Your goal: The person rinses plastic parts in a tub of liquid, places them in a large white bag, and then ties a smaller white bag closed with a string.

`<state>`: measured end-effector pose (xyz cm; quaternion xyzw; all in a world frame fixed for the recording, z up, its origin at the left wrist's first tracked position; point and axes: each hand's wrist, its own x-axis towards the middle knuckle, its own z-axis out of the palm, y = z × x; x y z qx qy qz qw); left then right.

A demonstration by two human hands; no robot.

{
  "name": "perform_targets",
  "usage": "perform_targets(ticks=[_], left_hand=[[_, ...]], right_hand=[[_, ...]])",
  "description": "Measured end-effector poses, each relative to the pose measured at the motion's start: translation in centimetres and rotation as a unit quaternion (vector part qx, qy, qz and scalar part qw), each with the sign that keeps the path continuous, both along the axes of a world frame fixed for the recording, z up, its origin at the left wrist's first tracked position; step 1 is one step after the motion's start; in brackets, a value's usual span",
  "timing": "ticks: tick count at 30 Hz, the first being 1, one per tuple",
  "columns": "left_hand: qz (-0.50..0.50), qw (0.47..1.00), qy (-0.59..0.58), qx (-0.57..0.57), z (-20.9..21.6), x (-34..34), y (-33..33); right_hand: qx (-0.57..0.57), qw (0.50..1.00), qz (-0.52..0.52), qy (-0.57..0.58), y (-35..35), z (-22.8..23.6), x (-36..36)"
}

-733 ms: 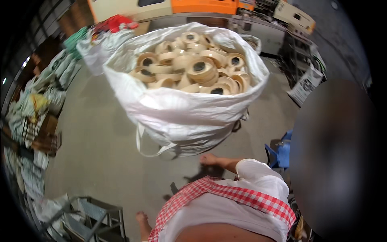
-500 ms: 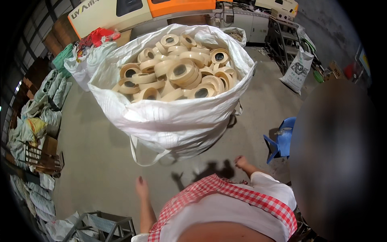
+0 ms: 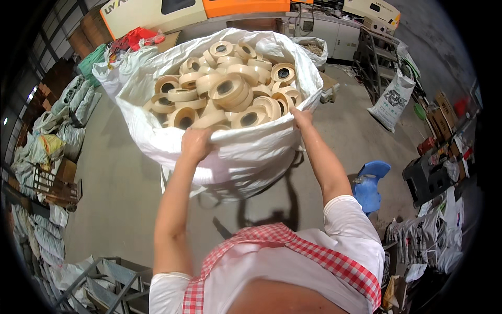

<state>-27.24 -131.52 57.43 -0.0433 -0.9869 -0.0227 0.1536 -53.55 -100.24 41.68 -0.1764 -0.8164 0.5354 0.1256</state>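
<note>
In front of me a large white woven bulk bag stands on the floor with its mouth open. It is heaped with many cream-coloured plastic rings, flat and round with a hole through the middle. My left hand is closed on the near rim of the bag, its fingertips hidden over the edge. Farther right, my right hand grips the same rim near the bag's right corner. Both arms are stretched forward.
A blue plastic chair stands to the right of the bag. Metal steps and a white printed sack are at the far right. Piled sacks line the left. A grey metal frame sits at the lower left.
Both hands have reached forward from low in front of my body and taken hold of the bag's near rim. The rim is drawn in and slightly lower at the right.
</note>
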Motion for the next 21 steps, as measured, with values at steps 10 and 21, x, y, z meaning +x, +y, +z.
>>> perform_targets(ticks=[10,21], left_hand=[[-0.102,0.994,-0.001,0.038,-2.9,14.5,-1.1],[-0.007,0.968,0.005,0.251,0.0,12.2,-0.7]], right_hand=[[-0.055,0.923,0.376,-0.056,-1.2,6.8,12.8],[-0.046,0.936,0.333,0.103,-10.6,8.9,-0.6]])
